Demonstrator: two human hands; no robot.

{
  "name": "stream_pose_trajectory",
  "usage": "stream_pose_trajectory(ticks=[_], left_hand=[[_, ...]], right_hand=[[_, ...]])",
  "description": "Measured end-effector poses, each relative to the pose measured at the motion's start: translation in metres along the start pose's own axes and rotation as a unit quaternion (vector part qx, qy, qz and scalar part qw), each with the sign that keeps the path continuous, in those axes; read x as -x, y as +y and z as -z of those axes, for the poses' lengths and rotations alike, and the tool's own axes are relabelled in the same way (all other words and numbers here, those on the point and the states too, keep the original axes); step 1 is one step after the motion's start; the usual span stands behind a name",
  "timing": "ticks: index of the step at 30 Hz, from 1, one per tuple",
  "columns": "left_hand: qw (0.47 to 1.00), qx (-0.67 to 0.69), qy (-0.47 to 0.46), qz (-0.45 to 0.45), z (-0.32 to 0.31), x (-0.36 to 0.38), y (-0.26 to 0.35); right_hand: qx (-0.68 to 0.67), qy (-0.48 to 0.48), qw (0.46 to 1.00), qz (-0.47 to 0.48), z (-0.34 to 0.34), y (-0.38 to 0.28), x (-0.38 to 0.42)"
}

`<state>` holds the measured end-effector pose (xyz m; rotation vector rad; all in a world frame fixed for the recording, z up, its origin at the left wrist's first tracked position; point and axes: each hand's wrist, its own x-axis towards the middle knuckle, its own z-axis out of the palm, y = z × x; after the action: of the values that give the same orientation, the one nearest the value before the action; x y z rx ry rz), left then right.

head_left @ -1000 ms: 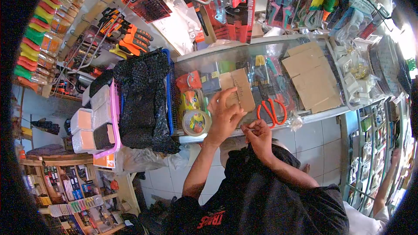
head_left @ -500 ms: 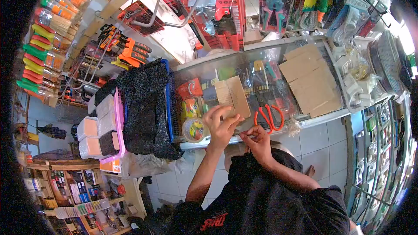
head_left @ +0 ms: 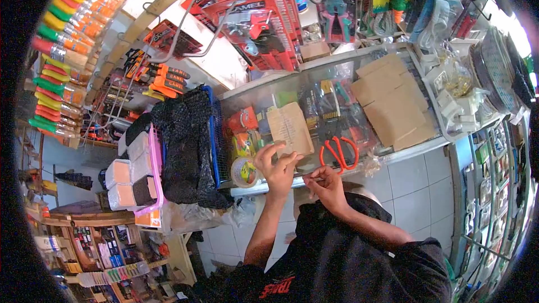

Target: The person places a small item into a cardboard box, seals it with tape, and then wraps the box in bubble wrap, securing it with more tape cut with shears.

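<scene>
Both hands have slid down toward the tabletop [head_left: 393, 154] edge vs a sec ago. Left hand [head_left: 275, 168] fingers on the cardboard slip [head_left: 290, 129], lying at 12 o'clock of it; right hand [head_left: 324, 184] grip pinches sth thin. Scissors [head_left: 338, 153] at 3 o'clock, tape roll [head_left: 245, 171] at 9: a nudge could knock either off

glass counter [head_left: 348, 87] | white tiled floor [head_left: 415, 202] | wooden shelf [head_left: 78, 219] | bright daylight, right

The person wears a black short-sleeved shirt [head_left: 348, 252] with red lettering [head_left: 273, 285] on the chest; both forearms are bare.
</scene>
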<state>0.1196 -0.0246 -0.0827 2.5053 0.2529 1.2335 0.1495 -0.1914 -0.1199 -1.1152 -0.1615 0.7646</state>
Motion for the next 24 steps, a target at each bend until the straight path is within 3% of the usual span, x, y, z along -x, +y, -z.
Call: stream_pose_trajectory(ticks=[4, 6, 7, 9, 11, 14, 15, 19, 24], left_hand=[[1.000, 0.004, -0.009, 0.011, -0.001, -0.002, 0.001], [1.000, -0.002, -0.016, 0.016, 0.001, -0.003, 0.002], [1.000, -0.005, -0.019, 0.015, 0.001, -0.004, 0.003], [1.000, 0.005, -0.016, 0.023, -0.001, -0.001, -0.001], [0.999, 0.013, -0.017, 0.025, -0.001, -0.003, 0.001], [0.999, 0.026, -0.023, 0.027, -0.003, -0.002, 0.000], [0.999, 0.028, -0.025, 0.028, -0.003, -0.002, -0.001], [0.999, 0.031, -0.027, 0.014, -0.001, -0.001, -0.001], [0.998, 0.052, -0.005, 0.020, -0.009, 0.006, -0.008]], right_hand=[[0.149, 0.039, 0.981, 0.122, 0.023, -0.043, 0.015], [0.257, 0.105, 0.936, 0.216, 0.048, -0.093, 0.012], [0.325, 0.152, 0.916, 0.180, 0.067, -0.114, 0.010], [0.477, 0.327, 0.778, 0.247, 0.103, -0.140, -0.012], [0.643, 0.364, 0.644, 0.196, 0.135, -0.169, -0.034], [0.664, 0.359, 0.650, 0.083, 0.161, -0.171, -0.057], [0.666, 0.358, 0.645, 0.117, 0.168, -0.167, -0.064], [0.645, 0.377, 0.663, 0.052, 0.158, -0.169, -0.073], [0.555, 0.485, 0.673, 0.065, 0.161, -0.165, -0.076]])
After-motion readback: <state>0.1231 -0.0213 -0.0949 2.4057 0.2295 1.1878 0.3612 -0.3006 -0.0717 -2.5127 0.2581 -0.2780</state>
